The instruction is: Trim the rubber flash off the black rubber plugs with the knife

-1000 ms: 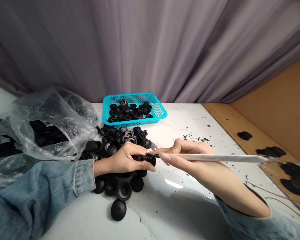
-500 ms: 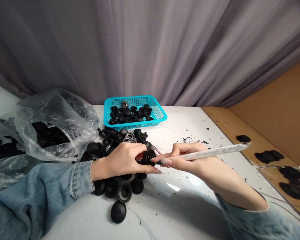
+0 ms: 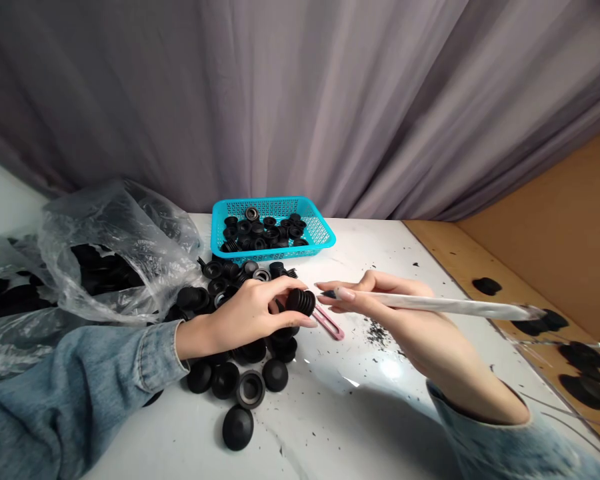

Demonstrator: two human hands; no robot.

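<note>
Between the thumb and fingers of my left hand (image 3: 250, 310) is a black ribbed rubber plug (image 3: 301, 302), its ridges turned toward the right. My right hand (image 3: 390, 303) pinches a long white pen-like tool (image 3: 445, 305) near its dark tip, which points left at the plug with a small gap between them. The tool's far end reaches out past the right wrist. A pink-handled tool (image 3: 330, 323) lies on the table just right of the plug, partly hidden by it. Under and around my left hand spreads a pile of similar black plugs (image 3: 250, 388).
A blue plastic basket (image 3: 325, 241) holding several plugs stands at the back. To the left lies a clear plastic bag (image 3: 115, 220) with black parts inside. Black shavings (image 3: 377, 333) dot the white table. Several flat black pieces (image 3: 487, 286) rest on the wooden strip at right.
The white tool's tip has drawn away from the plug as my right hand shifted up and right. The plug has turned in my left fingers, and the pink-handled tool shows more.
</note>
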